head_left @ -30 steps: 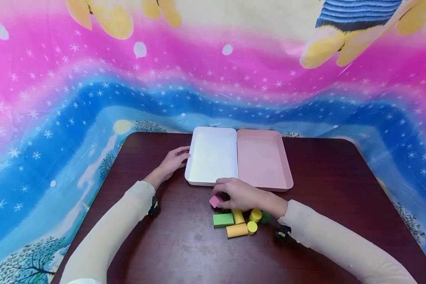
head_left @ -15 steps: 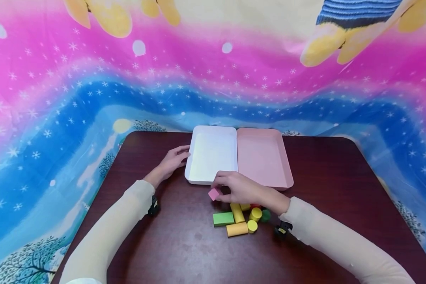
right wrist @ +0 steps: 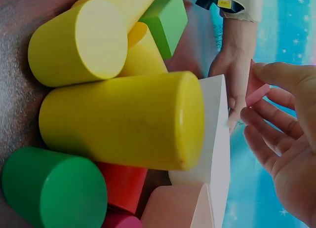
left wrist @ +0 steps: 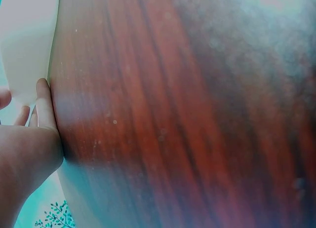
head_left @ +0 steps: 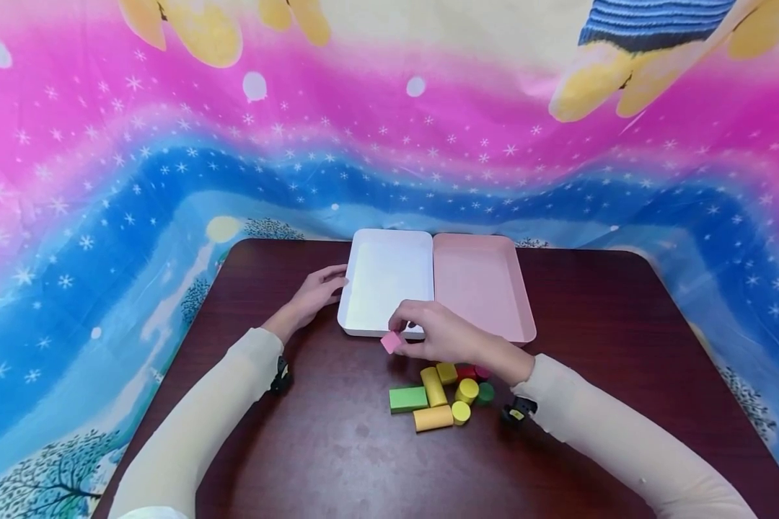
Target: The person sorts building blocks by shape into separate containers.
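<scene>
My right hand pinches a small pink block between thumb and fingertips, above the near edge of the white tray. In the right wrist view the same pink block shows between the thumb and fingers. My left hand rests on the table at the white tray's left side, its fingers fairly straight and touching the rim. The left wrist view shows those fingers against the tray's wall. A pink tray stands against the white one on its right.
On the table nearer me lie several blocks: a green rectangular block, an orange cylinder, yellow cylinders, a dark green cylinder and red pieces. A printed cloth hangs behind the table.
My right hand has moved away from me with the pink block, up to the white tray's near edge, uncovering yellow and red blocks. The left hand has stayed in place.
</scene>
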The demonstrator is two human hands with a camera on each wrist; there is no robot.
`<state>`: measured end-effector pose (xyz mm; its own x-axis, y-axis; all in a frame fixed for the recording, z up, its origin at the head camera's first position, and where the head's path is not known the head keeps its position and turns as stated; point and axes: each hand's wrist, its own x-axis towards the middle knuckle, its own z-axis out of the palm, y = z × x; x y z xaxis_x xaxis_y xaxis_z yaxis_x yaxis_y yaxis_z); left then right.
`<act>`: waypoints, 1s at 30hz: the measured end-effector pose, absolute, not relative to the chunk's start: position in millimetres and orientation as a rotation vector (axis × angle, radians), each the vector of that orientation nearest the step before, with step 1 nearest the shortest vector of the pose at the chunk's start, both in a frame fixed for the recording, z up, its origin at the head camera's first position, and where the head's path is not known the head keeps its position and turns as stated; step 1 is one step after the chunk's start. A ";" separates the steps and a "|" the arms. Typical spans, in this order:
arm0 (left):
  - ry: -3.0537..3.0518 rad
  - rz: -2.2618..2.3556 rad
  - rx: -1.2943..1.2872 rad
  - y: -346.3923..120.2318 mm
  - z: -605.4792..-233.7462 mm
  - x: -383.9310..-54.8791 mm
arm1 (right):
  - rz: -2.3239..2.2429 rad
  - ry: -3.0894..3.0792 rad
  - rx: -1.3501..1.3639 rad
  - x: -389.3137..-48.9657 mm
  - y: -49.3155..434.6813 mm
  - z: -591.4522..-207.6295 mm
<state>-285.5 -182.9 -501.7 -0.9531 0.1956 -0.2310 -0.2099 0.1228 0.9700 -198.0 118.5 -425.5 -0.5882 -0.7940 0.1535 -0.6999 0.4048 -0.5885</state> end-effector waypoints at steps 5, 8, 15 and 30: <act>2.108 1.889 -0.023 -183.1 -502.1 -284.7 | -0.957 2.513 -1.371 -200.4 120.7 -425.1; 2.105 1.886 -0.026 -183.3 -502.2 -284.3 | -0.972 2.518 -1.365 -201.4 121.7 -425.4; 2.106 1.891 -0.016 -183.3 -500.4 -284.7 | -0.975 2.544 -1.360 -205.2 124.3 -423.7; 2.083 1.858 -0.074 -182.2 -491.4 -288.3 | -1.007 2.603 -1.396 -215.5 133.8 -426.8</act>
<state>-288.3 -182.2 -491.4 -0.9382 0.1895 -0.2895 -0.2660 0.1398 0.9538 -215.5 133.8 -426.8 -0.5998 -0.7529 0.2711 -0.7394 0.3919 -0.5475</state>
